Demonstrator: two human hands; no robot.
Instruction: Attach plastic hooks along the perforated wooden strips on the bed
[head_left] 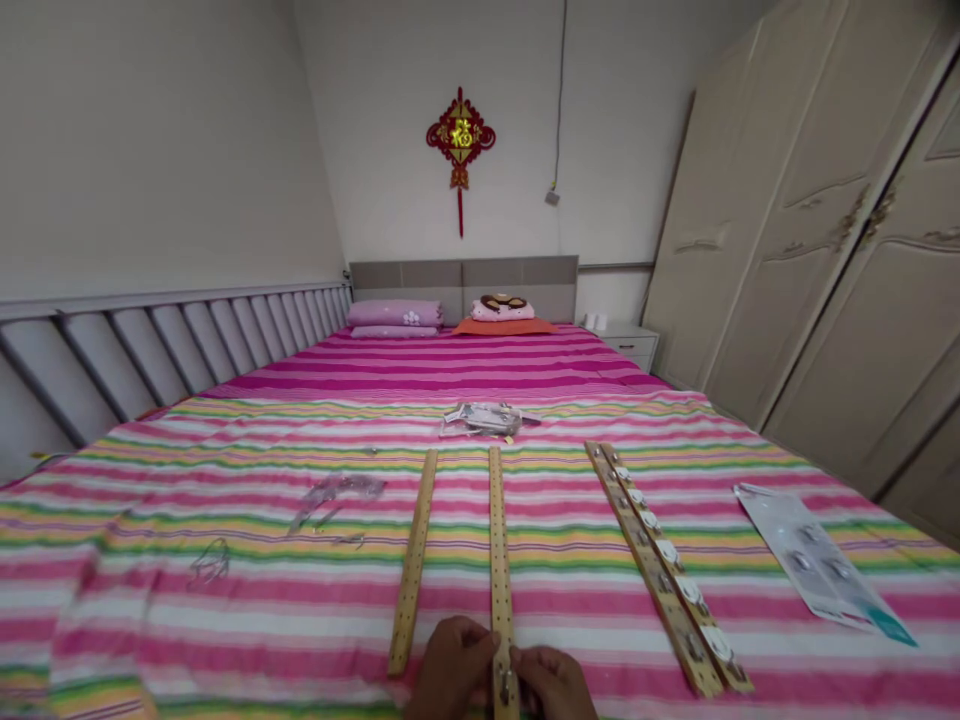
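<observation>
Both my hands meet at the near end of a long wooden strip (496,540) with a row of small holes, lying lengthwise on the striped bed cover. My left hand (452,668) has its fingers curled against the strip's left side. My right hand (553,682) pinches a small metal fitting (507,686) at the strip's end. A second plain wooden strip (413,565) lies just to the left. To the right lies a pair of strips (660,565) carrying several white and metal fittings.
A pile of clear plastic bags with hardware (484,419) sits beyond the strips, loose plastic bags (335,495) lie left, and a printed sheet or pack (817,560) right. Pillows (395,314) at the headboard, a wardrobe (825,240) along the right, a padded wall panel (187,345) left.
</observation>
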